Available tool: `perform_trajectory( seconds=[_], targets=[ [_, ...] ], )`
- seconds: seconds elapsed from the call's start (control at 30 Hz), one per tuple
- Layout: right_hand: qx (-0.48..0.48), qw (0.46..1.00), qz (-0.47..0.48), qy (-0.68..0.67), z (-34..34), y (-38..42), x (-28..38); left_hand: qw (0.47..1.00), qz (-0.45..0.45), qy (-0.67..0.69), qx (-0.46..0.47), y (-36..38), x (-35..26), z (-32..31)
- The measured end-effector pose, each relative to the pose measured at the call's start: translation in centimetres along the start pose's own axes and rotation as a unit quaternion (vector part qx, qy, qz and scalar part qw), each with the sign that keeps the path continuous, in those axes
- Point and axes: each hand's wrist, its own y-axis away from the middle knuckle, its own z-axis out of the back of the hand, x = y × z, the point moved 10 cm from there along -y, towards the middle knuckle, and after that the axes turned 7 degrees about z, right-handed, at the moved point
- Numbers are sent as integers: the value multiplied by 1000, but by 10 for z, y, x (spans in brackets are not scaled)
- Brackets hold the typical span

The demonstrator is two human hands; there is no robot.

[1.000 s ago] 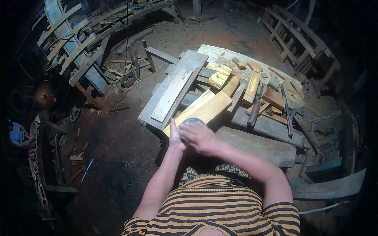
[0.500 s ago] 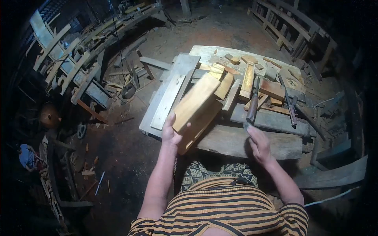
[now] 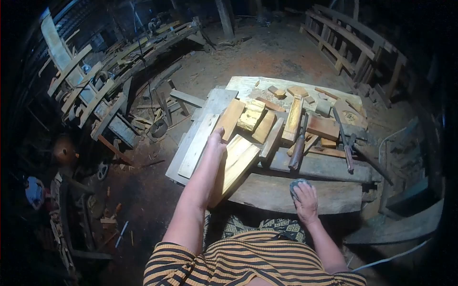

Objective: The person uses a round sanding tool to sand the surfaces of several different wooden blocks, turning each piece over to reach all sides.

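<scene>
Dim workshop, timber-strewn floor (image 3: pixel 267 52). Plank table (image 3: pixel 286 193): left hand (image 3: pixel 218 137) grips wooden block (image 3: pixel 231 119); right hand (image 3: pixel 306 200) curls over dark round object (image 3: pixel 298 185).

Set in a dim workshop w/ a bare earth floor (image 3: pixel 276 52), reddish-brown toward the back & darker on the L, strewn w/ wood scraps (image 3: pixel 140 125) nr a long, cluttered bench (image 3: pixel 164 45). Has an upright post (image 3: pixel 224 19) at the back, a slatted timber frame (image 3: pixel 350 37) at upper R, a small wheel (image 3: pixel 102 170) on the L, plus a pale cable (image 3: pixel 396 258) along the lower R. Lit brightest mid-room, fading to near-black at the edges, w/ prob. a latticed wall (image 3: pixel 71 19) at far upper L.
</scene>
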Motion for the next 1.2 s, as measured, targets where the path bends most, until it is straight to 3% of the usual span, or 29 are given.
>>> perform_trajectory(
  seconds=[0.07, 0.1, 0.13, 0.17, 0.2, 0.23, 0.3, 0.37, 0.43, 0.47, 0.53, 0.8, 0.9, 1.0, 1.03, 1.1, 1.13, 1.17, 1.2],
  targets=[
    [7, 1000, -11, -3, 0, -1, 0, 987, -61, -140, -43, -10, -7, 14],
    [11, 1000, -17, -5, -1, -1, 0, 988, -62, -131, -51, 9, -16, 15],
    [18, 1000, -8, -7, -3, -2, 2, 950, -64, -299, -66, 42, -32, 6],
    [20, 1000, -12, -2, -3, -1, 1, 883, -62, -458, -78, 63, -41, 1],
    [22, 1000, -16, 3, -4, -1, 0, 801, -68, -595, -7, 66, -41, -6],
    [27, 1000, -10, 2, -5, -1, 2, 804, -66, -590, -13, 72, -50, 0],
    [22, 1000, -11, 6, -3, -3, 3, 603, -177, -778, -32, 90, -73, -10],
    [28, 1000, -2, 7, -6, -2, 3, 626, -172, -757, -70, 98, -92, 12],
    [32, 999, 6, 11, -8, -2, 3, 571, -281, -760, -133, 121, -120, 28],
    [32, 999, 6, 17, -9, -2, 3, 578, -279, -754, -138, 128, -125, 42],
    [31, 999, 8, 24, -8, -1, 3, 546, -144, -813, -142, 129, -115, 80],
    [37, 999, 14, 25, -9, -3, 7, 588, -228, -755, -180, 146, -108, 122],
    [38, 999, 11, 32, -9, -4, 6, 633, -264, -702, -193, 154, -120, 121],
    [38, 999, 5, 38, -9, -3, 5, 721, -229, -634, -161, 160, -128, 124],
    [38, 999, 0, 38, -9, -3, 5, 786, -178, -574, -143, 177, -132, 115],
    [31, 999, -9, 40, -7, -4, 3, 950, -49, -309, 1, 137, -102, 142],
    [35, 998, -7, 48, -7, -4, 5, 979, 1, -191, 73, 134, -94, 141],
    [38, 998, -2, 55, -8, -5, 7, 978, 2, -196, 76, 130, -88, 143],
    [41, 998, -8, 55, -8, -5, 6, 995, 7, -79, 54, 135, -83, 147]
  ],
)
